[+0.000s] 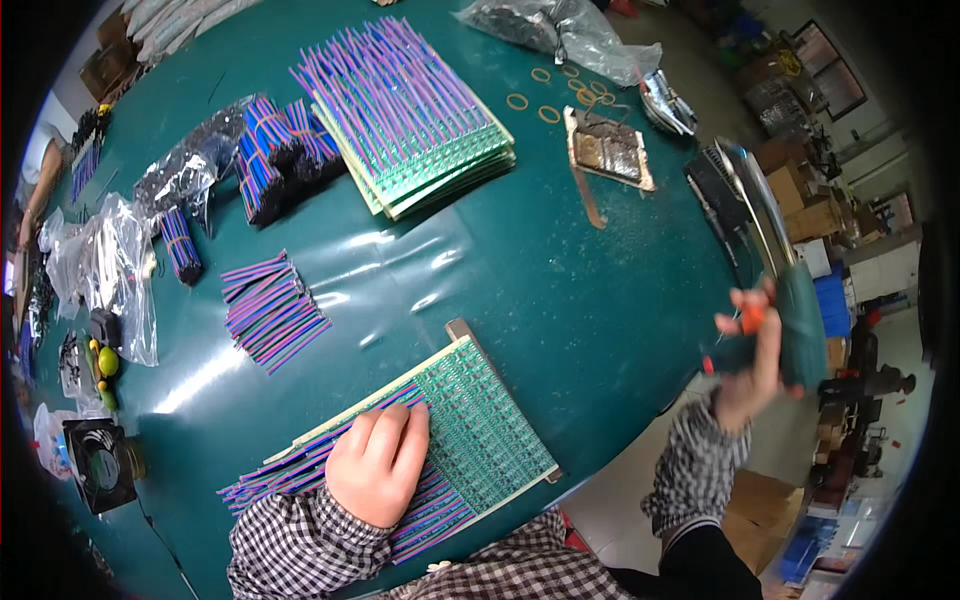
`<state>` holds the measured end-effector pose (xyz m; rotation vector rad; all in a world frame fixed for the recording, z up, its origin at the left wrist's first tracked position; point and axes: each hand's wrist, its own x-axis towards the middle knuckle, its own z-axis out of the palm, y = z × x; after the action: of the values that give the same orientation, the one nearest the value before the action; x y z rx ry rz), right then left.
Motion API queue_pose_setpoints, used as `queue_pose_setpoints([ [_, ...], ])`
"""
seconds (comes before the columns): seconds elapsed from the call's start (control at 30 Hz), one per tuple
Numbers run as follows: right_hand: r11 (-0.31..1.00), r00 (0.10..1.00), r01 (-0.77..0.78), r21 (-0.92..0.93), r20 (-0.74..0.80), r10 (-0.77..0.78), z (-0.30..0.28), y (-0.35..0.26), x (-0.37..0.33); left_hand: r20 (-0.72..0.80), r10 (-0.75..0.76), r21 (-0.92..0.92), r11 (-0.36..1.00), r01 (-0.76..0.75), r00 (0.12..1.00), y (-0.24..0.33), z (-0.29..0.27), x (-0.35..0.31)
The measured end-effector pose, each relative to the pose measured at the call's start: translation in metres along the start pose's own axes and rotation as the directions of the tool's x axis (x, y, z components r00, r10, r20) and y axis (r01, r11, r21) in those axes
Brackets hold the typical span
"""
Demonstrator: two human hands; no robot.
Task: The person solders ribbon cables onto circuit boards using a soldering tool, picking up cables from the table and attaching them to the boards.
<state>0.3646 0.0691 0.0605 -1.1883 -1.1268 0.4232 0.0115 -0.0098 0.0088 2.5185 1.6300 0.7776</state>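
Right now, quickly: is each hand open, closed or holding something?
Left hand: resting over wires on the circuit board; open or closed cannot be told.
Right hand: blurred, apparently closed around an orange object.

- Place: electronics assembly workshop, as I view it remotely.
- Worktable point(620, 290), broad, green-topped, shiny.
- Stack of circuit boards point(440, 165), many alike, wires attached; I log another circuit panel point(495, 430) at the near edge.
- Wire bundles point(262, 165), blue-and-black, banded.
- Cardboard boxes point(810, 222), right-hand background.
- Co-worker's arm point(42, 185), far left.
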Motion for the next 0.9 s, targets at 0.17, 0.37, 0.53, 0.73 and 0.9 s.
queue_pose_setpoints([
  [0.17,0.969,0.976,-0.215,-0.121,0.000,0.217,0.047,0.061,0.042,-0.014,0.044,0.010,0.999,-0.044,0.999,-0.004,0.001,-0.003],
  [0.37,0.922,0.916,-0.388,0.007,0.118,0.385,0.033,0.020,-0.018,-0.017,0.037,-0.043,0.998,-0.038,0.999,-0.010,0.001,-0.005],
  [0.53,0.862,0.786,-0.506,0.018,0.421,0.452,-0.002,-0.020,-0.089,-0.007,0.062,-0.040,0.997,-0.063,0.998,-0.013,0.000,-0.003],
  [0.73,0.827,0.584,-0.542,-0.150,0.640,0.499,-0.004,-0.036,-0.134,0.004,0.065,0.017,0.998,-0.065,0.998,-0.010,0.002,-0.006],
  [0.9,0.895,0.563,-0.331,-0.299,0.699,0.442,0.006,-0.042,-0.137,0.036,0.049,0.048,0.998,-0.051,0.998,-0.007,0.002,-0.008],
])
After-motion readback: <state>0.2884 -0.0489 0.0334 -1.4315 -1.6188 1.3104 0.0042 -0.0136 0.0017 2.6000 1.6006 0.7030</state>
